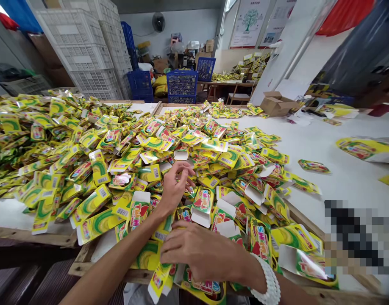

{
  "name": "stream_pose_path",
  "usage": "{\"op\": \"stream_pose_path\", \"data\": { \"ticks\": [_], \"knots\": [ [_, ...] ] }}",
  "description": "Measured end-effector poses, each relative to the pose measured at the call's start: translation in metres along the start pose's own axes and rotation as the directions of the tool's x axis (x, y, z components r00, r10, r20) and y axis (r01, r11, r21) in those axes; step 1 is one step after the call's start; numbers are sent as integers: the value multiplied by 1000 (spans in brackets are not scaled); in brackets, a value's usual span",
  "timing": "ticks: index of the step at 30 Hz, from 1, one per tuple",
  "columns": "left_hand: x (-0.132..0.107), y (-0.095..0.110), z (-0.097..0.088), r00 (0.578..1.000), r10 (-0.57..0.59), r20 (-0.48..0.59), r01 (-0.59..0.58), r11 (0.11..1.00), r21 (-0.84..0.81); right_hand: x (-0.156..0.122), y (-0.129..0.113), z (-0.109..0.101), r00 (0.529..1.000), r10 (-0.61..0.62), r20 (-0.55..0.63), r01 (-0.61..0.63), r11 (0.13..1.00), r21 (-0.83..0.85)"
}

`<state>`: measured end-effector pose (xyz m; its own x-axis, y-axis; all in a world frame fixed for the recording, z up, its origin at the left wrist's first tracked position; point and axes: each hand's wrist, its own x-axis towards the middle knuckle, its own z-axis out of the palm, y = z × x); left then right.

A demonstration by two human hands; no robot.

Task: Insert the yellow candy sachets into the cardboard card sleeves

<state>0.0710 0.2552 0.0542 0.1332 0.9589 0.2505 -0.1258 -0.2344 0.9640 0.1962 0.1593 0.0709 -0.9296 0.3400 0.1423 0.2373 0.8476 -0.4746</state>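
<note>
My left hand (176,184) reaches over a heap of small printed cartons (143,146), its fingers curled and thumb near them. Anything between those fingertips is hidden or too small to make out. Just beyond them lies a carton with a white open flap (181,155). My right hand (194,250), with a white beaded bracelet at the wrist, is closer to me, palm down with bent fingers. It closes on a yellow candy carton (161,279) whose end points down toward my lap. Open-flapped cartons (203,203) lie between both hands.
Small yellow-green packets (10,148) are heaped at the left. The white table (309,140) has a wooden edge (309,220). A brown cardboard box (277,104) stands at the back right. White crates (83,57) and blue crates (181,83) are stacked behind.
</note>
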Motion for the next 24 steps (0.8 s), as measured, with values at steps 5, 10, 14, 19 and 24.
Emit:
{"op": "stream_pose_path", "data": {
  "ticks": [5, 10, 14, 19, 24],
  "knots": [
    [6, -3, -6, 1000, 7, -14, -8, 997, -80, -4, 19, -25, 779, 461, -425, -230, 841, 489],
    [8, -3, -6, 999, -31, -25, 29, 996, -89, -10, 53, -38, 376, 745, -551, -19, 601, 799],
    [4, -2, -3, 997, -19, 77, 23, 998, -52, -10, 63, -36, 295, 753, -588, 13, 612, 791],
    [2, -3, -5, 994, 40, 103, -48, 996, 81, -9, 59, -34, 316, 732, -604, -28, 643, 765],
    [2, -2, -6, 991, 40, 124, -59, 986, 153, -12, 65, -34, 341, 739, -582, -20, 624, 781]
  ]
}}
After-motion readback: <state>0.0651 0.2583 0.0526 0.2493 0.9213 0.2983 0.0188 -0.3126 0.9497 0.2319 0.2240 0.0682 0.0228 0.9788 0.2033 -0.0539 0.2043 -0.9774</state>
